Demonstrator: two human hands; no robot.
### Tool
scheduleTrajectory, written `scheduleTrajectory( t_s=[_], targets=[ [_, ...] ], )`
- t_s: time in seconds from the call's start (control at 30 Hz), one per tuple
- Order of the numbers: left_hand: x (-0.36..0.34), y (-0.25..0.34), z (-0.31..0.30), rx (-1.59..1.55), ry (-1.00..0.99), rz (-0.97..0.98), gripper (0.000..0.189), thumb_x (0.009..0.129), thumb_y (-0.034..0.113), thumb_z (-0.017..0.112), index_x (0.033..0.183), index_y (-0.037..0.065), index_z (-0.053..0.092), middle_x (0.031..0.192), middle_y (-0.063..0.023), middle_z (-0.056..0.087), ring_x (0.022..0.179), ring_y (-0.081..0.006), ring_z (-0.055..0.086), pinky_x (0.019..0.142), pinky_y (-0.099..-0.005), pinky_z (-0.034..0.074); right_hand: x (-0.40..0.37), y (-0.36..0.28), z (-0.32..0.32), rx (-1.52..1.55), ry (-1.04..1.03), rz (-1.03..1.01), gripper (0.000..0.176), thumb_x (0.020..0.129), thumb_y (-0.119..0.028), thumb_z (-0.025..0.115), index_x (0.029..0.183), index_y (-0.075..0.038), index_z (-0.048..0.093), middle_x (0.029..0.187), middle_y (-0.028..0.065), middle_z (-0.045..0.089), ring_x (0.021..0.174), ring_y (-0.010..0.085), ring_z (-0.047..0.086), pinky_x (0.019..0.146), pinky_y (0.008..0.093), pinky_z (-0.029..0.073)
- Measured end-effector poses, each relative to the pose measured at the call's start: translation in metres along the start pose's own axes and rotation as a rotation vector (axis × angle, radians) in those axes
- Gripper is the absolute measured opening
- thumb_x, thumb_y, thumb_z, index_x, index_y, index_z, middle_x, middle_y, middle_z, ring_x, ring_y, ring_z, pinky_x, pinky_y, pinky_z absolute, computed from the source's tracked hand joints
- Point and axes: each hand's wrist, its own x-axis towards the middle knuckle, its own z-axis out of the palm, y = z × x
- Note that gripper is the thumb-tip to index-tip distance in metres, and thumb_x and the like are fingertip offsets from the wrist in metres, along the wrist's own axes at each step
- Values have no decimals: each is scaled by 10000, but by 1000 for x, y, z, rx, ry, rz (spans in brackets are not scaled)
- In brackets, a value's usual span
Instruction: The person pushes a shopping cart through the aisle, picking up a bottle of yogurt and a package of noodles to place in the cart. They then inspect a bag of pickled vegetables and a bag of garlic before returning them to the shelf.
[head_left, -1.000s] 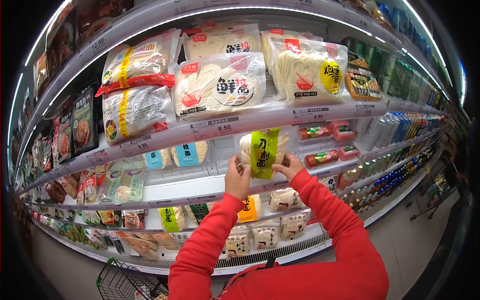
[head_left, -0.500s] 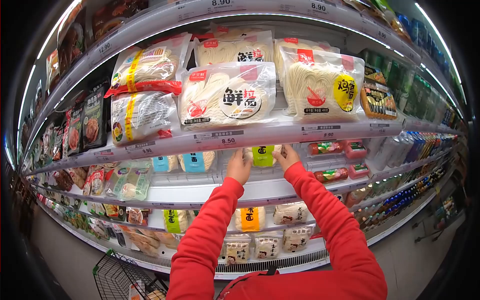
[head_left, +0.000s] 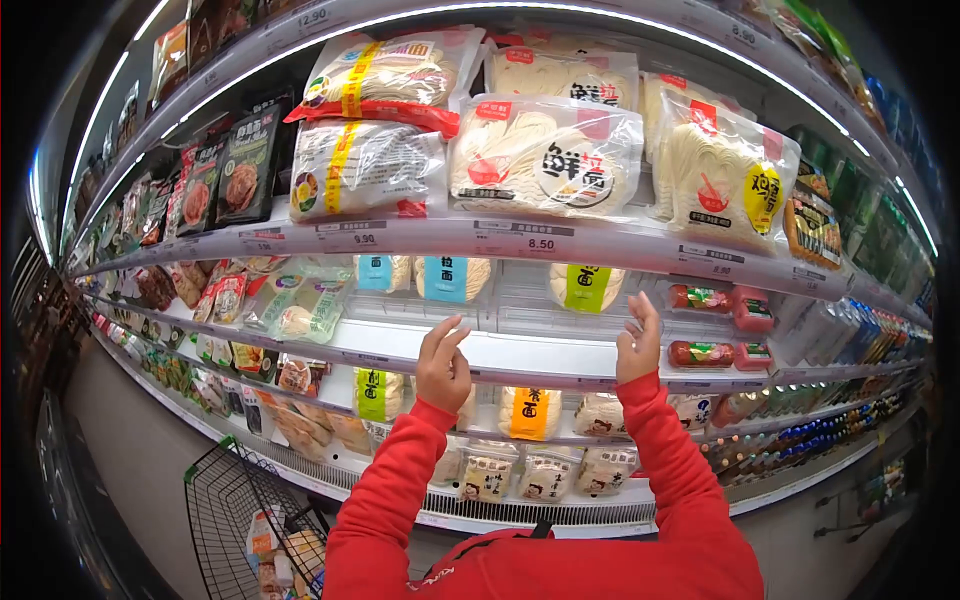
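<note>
A noodle pack with a green label (head_left: 587,287) stands on the second shelf, under the overhang of the shelf above. My right hand (head_left: 639,340) is just below and to the right of it, apart from the pack, with loosely bent fingers and nothing in them. Lower and to the left, my left hand (head_left: 443,362) hovers before the shelf edge, also empty, its fingers partly curled but apart. Behind it, noodle packs with blue labels (head_left: 452,278) stand on the same shelf.
Large noodle bags (head_left: 545,155) fill the shelf above. Sausage packs (head_left: 700,298) lie at the right. Below are an orange-labelled noodle pack (head_left: 531,413) and more noodle bags (head_left: 548,474). A shopping cart (head_left: 225,500) with goods stands at lower left.
Both hands have let go of the green-labelled noodle pack and drawn back, the left one down and leftward. The pack stays on the shelf. The camera view has shifted left.
</note>
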Motion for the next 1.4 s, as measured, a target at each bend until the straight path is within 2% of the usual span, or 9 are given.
scheduleTrajectory(
  t_s=[0.13, 0.23, 0.33, 0.57, 0.73, 0.83, 1.17, 1.33, 1.4],
  targets=[
    [-148, -52, -157, 445, 249, -224, 119, 703, -61, 488, 694, 1, 590, 962, -144, 612, 920, -313, 573, 783, -369, 470, -105, -19, 31, 343, -381, 4, 331, 675, 159, 312, 694, 17, 610, 716, 131, 618, 676, 173, 587, 684, 276, 477],
    [-303, -18, -284, 827, 276, -537, 74, 699, -35, 504, 666, 14, 549, 853, -123, 572, 830, -311, 551, 718, -378, 458, -216, 9, 88, 696, -798, 798, 178, 687, 79, 413, 571, -30, 492, 534, 88, 508, 405, 143, 416, 384, 250, 312],
    [-434, 67, -385, 1311, 256, -891, 44, 689, -4, 533, 669, 35, 535, 799, -105, 530, 805, -313, 524, 699, -394, 442, -316, 19, 149, 737, -1160, 1249, 176, 689, 66, 418, 556, -48, 439, 513, 62, 450, 419, 141, 373, 396, 253, 278],
    [-560, 174, -439, 1454, 306, -1045, 40, 700, 33, 523, 662, 45, 521, 782, -104, 554, 838, -310, 509, 852, -462, 375, -449, -65, 267, 398, -2215, 1082, 175, 751, 23, 413, 764, -48, 573, 574, 33, 512, 465, 114, 439, 430, 236, 339],
    [-528, 156, -413, 1512, 432, -1025, 77, 704, 55, 507, 627, 59, 510, 694, -91, 544, 768, -301, 502, 851, -459, 357, -571, -137, 313, 25, -2446, 928, 484, 854, -292, 572, 1243, -49, 417, 1044, 130, 566, 831, 238, 605, 691, 346, 532],
    [-525, 156, -410, 1427, 448, -1048, 85, 695, 65, 515, 612, 61, 504, 662, -83, 540, 709, -301, 495, 802, -431, 372, -595, -164, 300, -38, -2609, 616, 701, 778, -396, 645, 1278, -18, 332, 963, 160, 585, 815, 265, 613, 685, 370, 510],
    [-474, 128, -395, 1227, 21, -1341, 127, 741, 165, 555, 631, 103, 570, 690, -63, 603, 711, -282, 556, 692, -424, 397, -565, -169, 306, -60, -2112, 851, 713, 800, 14, 559, 1339, -112, 109, 699, 152, 574, 600, 267, 628, 510, 394, 507],
    [-453, 106, -389, 892, 54, -1211, 89, 781, 133, 530, 727, 77, 574, 719, -96, 614, 743, -286, 585, 647, -435, 430, -562, -125, 328, -30, -1771, 823, 718, 770, 49, 591, 1370, -194, 280, 615, 75, 535, 515, 192, 582, 414, 328, 424],
    [-451, 93, -390, 668, 210, -1118, 62, 789, 90, 519, 783, 57, 571, 735, -114, 613, 749, -287, 595, 661, -421, 452, -553, -97, 333, -64, -1770, 663, 773, 734, 17, 632, 1397, -161, 277, 915, 152, 593, 708, 234, 637, 608, 350, 516]
  ],
)
